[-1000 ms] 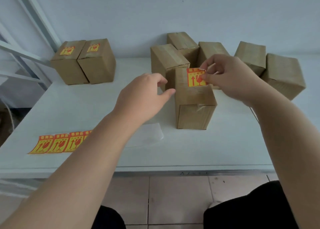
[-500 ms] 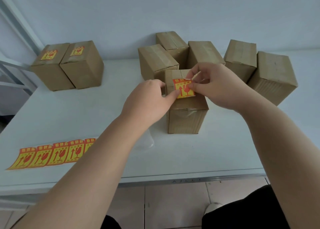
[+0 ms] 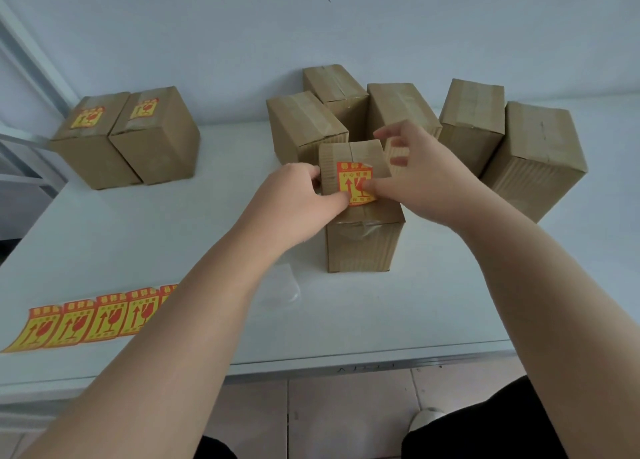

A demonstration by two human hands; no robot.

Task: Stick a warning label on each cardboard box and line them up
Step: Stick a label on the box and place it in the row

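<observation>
Label strip flat at the worktop's front left. Two labelled boxes touching side by side at back left. Left hand: thumb pressing the lower left of the warning label, fingers curled against the middle box's left top edge. Label sits on top of that upright box at worktop centre, top right corner slightly lifted. Right hand: thumb pressing the label's right edge, other fingers spread loose, gripping nothing. Five plain boxes clustered behind and to the right.
</observation>
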